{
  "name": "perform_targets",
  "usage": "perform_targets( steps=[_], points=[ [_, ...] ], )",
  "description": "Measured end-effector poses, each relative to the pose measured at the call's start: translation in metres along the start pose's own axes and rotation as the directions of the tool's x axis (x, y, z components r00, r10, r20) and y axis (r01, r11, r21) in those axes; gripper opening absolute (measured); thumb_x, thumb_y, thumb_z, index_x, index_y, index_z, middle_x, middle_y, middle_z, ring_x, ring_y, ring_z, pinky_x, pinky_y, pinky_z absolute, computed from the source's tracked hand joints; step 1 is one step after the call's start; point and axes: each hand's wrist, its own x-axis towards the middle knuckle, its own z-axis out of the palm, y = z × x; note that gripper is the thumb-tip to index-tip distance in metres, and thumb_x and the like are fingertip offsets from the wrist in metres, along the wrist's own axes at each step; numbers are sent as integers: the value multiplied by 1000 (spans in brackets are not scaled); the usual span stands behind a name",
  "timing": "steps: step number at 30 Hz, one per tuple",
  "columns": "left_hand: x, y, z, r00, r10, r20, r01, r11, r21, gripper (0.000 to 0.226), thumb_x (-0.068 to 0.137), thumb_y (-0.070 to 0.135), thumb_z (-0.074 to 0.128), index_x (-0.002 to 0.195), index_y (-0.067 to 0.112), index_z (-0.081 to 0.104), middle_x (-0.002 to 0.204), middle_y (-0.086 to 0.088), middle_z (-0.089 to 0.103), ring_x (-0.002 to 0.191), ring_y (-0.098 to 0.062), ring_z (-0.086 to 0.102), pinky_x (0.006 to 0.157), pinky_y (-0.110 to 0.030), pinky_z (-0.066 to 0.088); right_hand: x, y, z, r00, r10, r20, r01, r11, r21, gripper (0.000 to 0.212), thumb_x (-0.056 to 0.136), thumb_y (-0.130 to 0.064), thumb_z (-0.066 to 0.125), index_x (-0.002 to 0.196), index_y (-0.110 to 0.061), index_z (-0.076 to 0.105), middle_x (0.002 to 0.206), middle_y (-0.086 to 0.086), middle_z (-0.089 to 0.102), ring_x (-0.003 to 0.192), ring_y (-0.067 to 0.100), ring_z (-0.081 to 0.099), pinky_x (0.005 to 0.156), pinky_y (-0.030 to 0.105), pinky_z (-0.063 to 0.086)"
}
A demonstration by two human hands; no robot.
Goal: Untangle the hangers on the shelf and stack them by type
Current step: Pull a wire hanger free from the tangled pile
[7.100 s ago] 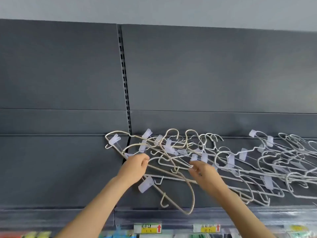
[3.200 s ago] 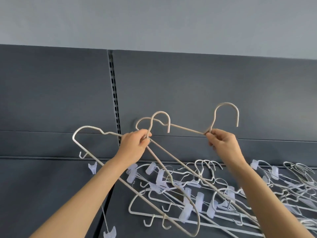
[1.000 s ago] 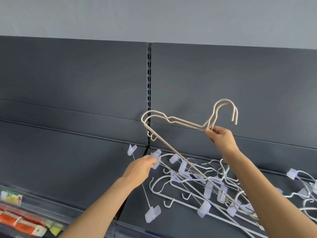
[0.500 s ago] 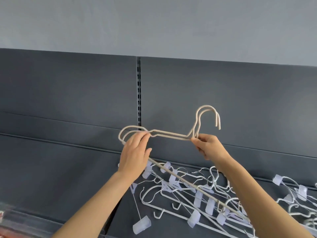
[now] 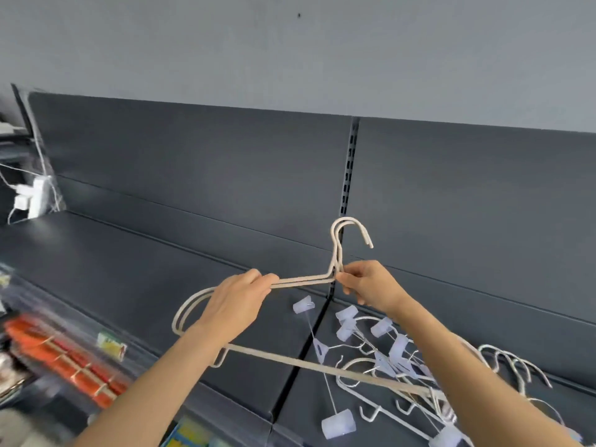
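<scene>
Hangers: two beige, aligned; left hand, right hand gripping.

paired beige hangers carried leftward, left hand now gripping shoulder

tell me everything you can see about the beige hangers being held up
Two thin beige hangers, matte, seemingly coated, are held together with hooks aligned, pointing up. Rounded shoulders, straight bottom bar, a small hook under it. The left hand grips the upper arm, the right hand pinches the neck. The bar's lower end runs over the white clip hangers on the shelf.
</scene>
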Motion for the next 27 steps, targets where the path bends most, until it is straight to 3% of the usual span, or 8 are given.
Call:
perform_targets(
  steps=[2,4,7,13,18,22,27],
  points=[
    [-16,-28,-7,993,-97,74,97,995,11,19,86,5,59,101,17,62,73,-2,56,51,-23,52,46,-34,44,17,-13,29,999,-30,-30,25,990,-141,24,89,-25,53,79,-4,62,66,4,57,56,18,48,59,25,43],
    [-34,-62,-11,964,-228,140,228,974,17,16,92,8,51,103,13,62,81,-5,57,60,-28,58,54,-40,50,33,-21,56,995,-65,-76,39,952,-303,26,89,-26,52,88,-1,60,90,12,64,85,30,59,80,34,46],
    [-63,-120,-14,887,-442,131,451,891,-50,17,94,13,47,100,8,63,83,-10,59,71,-31,61,65,-44,51,45,-29,89,983,-141,-116,82,907,-414,29,91,-25,50,107,-3,62,120,13,55,112,31,50,96,36,41],
    [-99,-201,-5,766,-625,153,641,761,-101,20,89,4,53,103,5,68,89,-13,65,81,-32,64,75,-42,52,61,-23,137,992,-99,-84,57,913,-404,30,91,-17,47,118,-13,59,124,7,50,116,26,45,95,34,40],
    [-96,-232,13,678,-708,197,725,689,-22,23,92,6,47,104,6,66,97,-12,65,86,-29,62,75,-37,49,66,-5,164,996,-26,-81,-6,927,-375,18,88,-18,51,98,-14,65,100,2,54,102,24,52,93,38,42],
    [-81,-239,27,633,-735,244,750,660,40,22,92,5,42,97,6,63,94,-14,66,84,-33,62,71,-37,47,69,1,173,997,39,-70,-62,931,-360,32,91,-20,50,122,-13,56,127,7,52,114,21,50,83,20,33],
    [-79,-246,44,530,-789,312,797,589,133,23,93,10,40,100,11,62,100,-12,66,96,-31,60,77,-36,47,72,4,177,994,83,-70,-103,926,-364,32,92,-20,50,122,-10,55,128,9,52,104,23,58,77,23,35]
  ],
)
